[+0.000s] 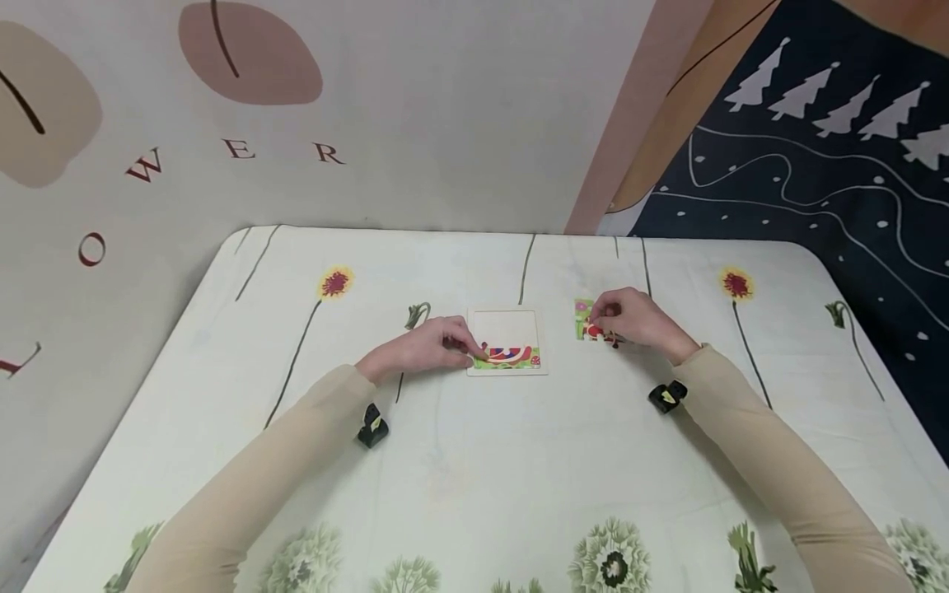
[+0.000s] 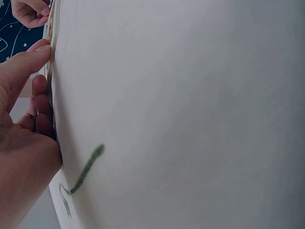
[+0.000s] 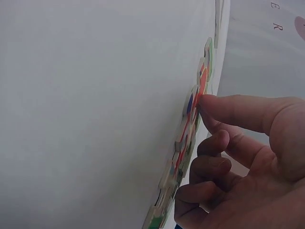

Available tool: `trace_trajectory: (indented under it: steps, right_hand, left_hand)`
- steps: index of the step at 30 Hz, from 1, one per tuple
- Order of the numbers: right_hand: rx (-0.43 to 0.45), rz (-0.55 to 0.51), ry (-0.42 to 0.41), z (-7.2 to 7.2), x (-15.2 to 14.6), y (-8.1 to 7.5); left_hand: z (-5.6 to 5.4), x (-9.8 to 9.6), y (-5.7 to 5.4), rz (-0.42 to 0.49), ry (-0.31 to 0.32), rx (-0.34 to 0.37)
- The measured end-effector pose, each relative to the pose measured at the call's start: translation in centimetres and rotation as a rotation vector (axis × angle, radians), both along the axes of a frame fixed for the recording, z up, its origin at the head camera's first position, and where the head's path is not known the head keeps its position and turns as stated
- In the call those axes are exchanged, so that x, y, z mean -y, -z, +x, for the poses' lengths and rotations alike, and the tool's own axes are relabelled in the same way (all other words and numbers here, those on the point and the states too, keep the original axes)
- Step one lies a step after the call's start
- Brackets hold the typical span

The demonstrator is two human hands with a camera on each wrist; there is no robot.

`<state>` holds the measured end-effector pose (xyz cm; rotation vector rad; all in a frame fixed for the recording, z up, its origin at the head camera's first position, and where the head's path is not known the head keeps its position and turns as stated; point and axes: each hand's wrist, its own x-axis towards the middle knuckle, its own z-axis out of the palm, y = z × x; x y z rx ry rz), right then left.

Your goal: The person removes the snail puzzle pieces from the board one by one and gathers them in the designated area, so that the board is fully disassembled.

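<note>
A square jigsaw puzzle tray [image 1: 507,327] lies on the table, its lower part filled with colourful joined pieces [image 1: 511,357] and its upper part blank. My left hand [image 1: 426,346] is at the tray's left side, index finger extended onto the pieces. In the left wrist view the thumb and finger of that hand [image 2: 24,81] reach the tray's edge. To the right, loose puzzle pieces [image 1: 583,317] lie close together, partly hidden under my right hand [image 1: 636,317]. Seen from the right wrist, thumb and index finger pinch a red puzzle piece [image 3: 203,81] among overlapping ones.
A white cloth printed with flowers [image 1: 474,461] covers the table. Behind its far edge rises a pale lettered wall hanging [image 1: 445,165]. A dark cloth with white trees [image 1: 801,173] hangs at the right. Each wrist wears a small black camera [image 1: 373,427].
</note>
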<state>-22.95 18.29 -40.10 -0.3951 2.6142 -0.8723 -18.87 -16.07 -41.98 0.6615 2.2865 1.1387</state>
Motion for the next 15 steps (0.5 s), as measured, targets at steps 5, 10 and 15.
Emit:
trace_trajectory:
  steps: [5,10,15]
  right_hand:
    - [0.012,0.005,0.014,0.1,0.05,-0.2]
    - [0.011,0.001,0.016,0.22,0.15,-0.3]
    - [0.003,-0.011,0.018,0.27,0.18,-0.15]
  left_hand:
    - [-0.06,-0.07,0.05,-0.005,-0.004,0.005]
    - [-0.03,-0.09,-0.01,-0.007,-0.005,0.002]
    - [0.23,-0.25,-0.39,-0.03,-0.006,-0.006]
